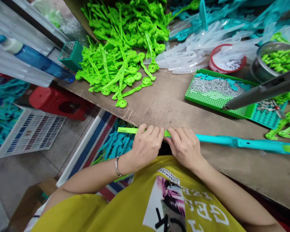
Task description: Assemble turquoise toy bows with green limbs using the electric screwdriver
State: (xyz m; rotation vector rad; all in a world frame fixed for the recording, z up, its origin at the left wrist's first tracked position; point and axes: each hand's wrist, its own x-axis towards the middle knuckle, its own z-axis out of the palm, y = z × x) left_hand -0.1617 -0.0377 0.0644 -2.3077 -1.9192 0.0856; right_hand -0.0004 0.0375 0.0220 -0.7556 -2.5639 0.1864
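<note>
At the front edge of the table, my left hand [148, 140] and my right hand [185, 143] sit side by side, both closed on one long plastic piece. Its lime green end [127, 130] sticks out left of my left hand. The turquoise part [216, 139] runs from my right hand to the right edge of view, where a bit of green shows again. Between the hands a short green stretch is visible. My fingers hide the place where green and turquoise meet. A bracelet circles my left wrist.
Lime green plastic parts [125, 64] are heaped at the back. A green tray [200, 100] of small metal pieces lies right, under a grey hanging tool [263, 91]. Behind are a red basket [215, 53] and metal bowl [258, 58]. A blue bottle [38, 61] stands left.
</note>
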